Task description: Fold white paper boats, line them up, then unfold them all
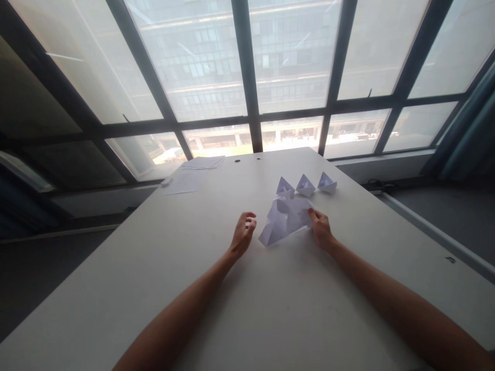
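A partly folded white paper (284, 220) lies on the white table (247, 288) in front of me. My right hand (320, 229) pinches its right edge and holds it slightly raised. My left hand (243, 234) hovers just left of the paper, fingers loosely curled and apart, holding nothing. Behind the paper, three finished paper boats (306, 185) stand in a row.
A stack of white sheets (203, 163) and a single sheet (187, 181) lie at the table's far left, next to a small white object (166, 181). Two dark round holes (237, 160) sit near the far edge. Large windows rise behind the table.
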### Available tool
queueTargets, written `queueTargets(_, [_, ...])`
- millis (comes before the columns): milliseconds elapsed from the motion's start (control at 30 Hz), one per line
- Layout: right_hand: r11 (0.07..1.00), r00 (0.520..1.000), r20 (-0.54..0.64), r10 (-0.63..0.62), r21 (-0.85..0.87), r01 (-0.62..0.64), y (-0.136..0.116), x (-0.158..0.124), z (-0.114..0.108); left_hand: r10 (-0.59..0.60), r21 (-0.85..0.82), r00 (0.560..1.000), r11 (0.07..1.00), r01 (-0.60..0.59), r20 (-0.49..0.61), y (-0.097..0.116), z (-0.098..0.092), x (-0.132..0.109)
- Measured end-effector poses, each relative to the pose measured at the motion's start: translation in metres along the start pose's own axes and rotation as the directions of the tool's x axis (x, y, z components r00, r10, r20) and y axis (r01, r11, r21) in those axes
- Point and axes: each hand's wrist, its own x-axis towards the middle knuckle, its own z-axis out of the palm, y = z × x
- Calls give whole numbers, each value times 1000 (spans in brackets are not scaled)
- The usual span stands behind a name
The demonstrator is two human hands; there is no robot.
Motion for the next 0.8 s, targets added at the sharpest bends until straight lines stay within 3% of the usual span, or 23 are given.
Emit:
queueTargets(67, [998,995,92,25,51,-29,-1,-4,4,-119,-132,993,984,117,-2,-1,1,2])
queueTargets(167, [994,980,184,72,71,-86,-4,-11,10,-212,-268,968,932,242,138,1,4,2])
queueTargets(300, [983,955,264,137,83,-164,-4,-19,16,-220,-453,916,815,361,335,12,9,-2])
queueTargets(400, [974,944,298,141,129,-186,-2,-20,17,-177,-569,892,714,408,416,25,9,-5])
queueTargets(533, [950,936,306,176,196,-243,-2,-19,17,-136,-600,886,689,406,443,30,10,-8])
queueTargets(600, [926,920,332,208,236,-294,-4,-19,16,-221,-597,877,660,456,427,24,13,-9])
queueTargets(700, [891,891,378,252,268,-365,-6,-18,15,-436,-593,825,576,562,359,13,18,-10])
queueTargets(800, [869,876,398,273,288,-402,-6,-17,14,-515,-611,798,534,584,313,8,19,-9])
